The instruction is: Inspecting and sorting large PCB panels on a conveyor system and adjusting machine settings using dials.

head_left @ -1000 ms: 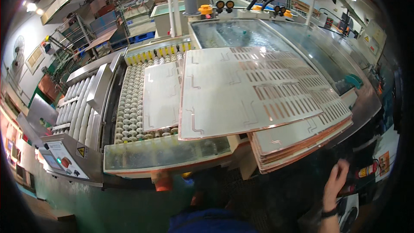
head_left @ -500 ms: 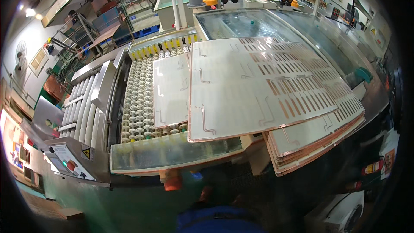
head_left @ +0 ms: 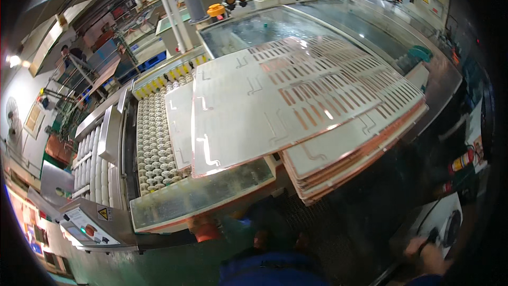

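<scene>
My right hand (head_left: 431,259) is low at the right, beside a white boxy device (head_left: 442,217) with a black round part. Its fingers are blurred, and a dark thing shows at them; whether they grip it I cannot make out. My left hand is out of sight. In front of me, a large pale panel (head_left: 238,116) with copper-coloured strips and traces lies slanted on a stack of similar panels (head_left: 338,164). Its left part overlaps another pale panel (head_left: 180,122) on the roller conveyor (head_left: 153,148).
A steel roller unit with a control box (head_left: 87,225) stands at the left. Behind the panels is a glass-covered wet tank (head_left: 233,32). A clear cover (head_left: 206,196) runs along the conveyor's near side. A red extinguisher (head_left: 461,162) stands at the far right.
The view has turned and tilted, so the panels and conveyor sit further left. My right hand has come into view at the lower right. The large panel keeps its place on the stack.
</scene>
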Tool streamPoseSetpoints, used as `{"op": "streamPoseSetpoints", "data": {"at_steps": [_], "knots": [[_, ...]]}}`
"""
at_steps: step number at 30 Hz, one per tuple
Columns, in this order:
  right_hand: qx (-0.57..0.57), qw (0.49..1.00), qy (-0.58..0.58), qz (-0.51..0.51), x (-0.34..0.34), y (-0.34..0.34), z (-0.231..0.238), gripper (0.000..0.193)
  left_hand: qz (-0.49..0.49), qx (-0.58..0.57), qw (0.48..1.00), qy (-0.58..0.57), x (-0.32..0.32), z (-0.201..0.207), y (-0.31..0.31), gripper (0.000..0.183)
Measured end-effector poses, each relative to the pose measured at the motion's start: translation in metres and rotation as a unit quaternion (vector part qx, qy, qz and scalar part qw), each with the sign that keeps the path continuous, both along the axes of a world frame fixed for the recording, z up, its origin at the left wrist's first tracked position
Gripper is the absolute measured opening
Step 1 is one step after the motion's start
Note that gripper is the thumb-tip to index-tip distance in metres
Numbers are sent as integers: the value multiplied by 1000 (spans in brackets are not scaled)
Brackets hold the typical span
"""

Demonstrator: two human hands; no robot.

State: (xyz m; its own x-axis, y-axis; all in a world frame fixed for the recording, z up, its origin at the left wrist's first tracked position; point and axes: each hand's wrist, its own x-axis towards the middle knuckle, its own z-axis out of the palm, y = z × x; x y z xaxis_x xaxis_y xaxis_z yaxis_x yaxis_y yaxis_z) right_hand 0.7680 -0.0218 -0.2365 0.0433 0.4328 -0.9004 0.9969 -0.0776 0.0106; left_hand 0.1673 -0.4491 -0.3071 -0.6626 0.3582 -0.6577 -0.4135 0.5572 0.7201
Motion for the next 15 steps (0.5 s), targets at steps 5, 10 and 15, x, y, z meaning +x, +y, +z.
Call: {"op": "streamPoseSetpoints", "data": {"at_steps": [5,10,15], "knots": [[3,946,322,-30,28,7,-47,32,-55,5,998,-39,16,-33,21,24],[196,756,557,-282,-123,-12,-9,29,-67,-27,996,-46,13,-19,-5,25],[283,820,451,-210,-127,0,61,21,-94,-83,990,-71,23,-15,-24,25]]}}
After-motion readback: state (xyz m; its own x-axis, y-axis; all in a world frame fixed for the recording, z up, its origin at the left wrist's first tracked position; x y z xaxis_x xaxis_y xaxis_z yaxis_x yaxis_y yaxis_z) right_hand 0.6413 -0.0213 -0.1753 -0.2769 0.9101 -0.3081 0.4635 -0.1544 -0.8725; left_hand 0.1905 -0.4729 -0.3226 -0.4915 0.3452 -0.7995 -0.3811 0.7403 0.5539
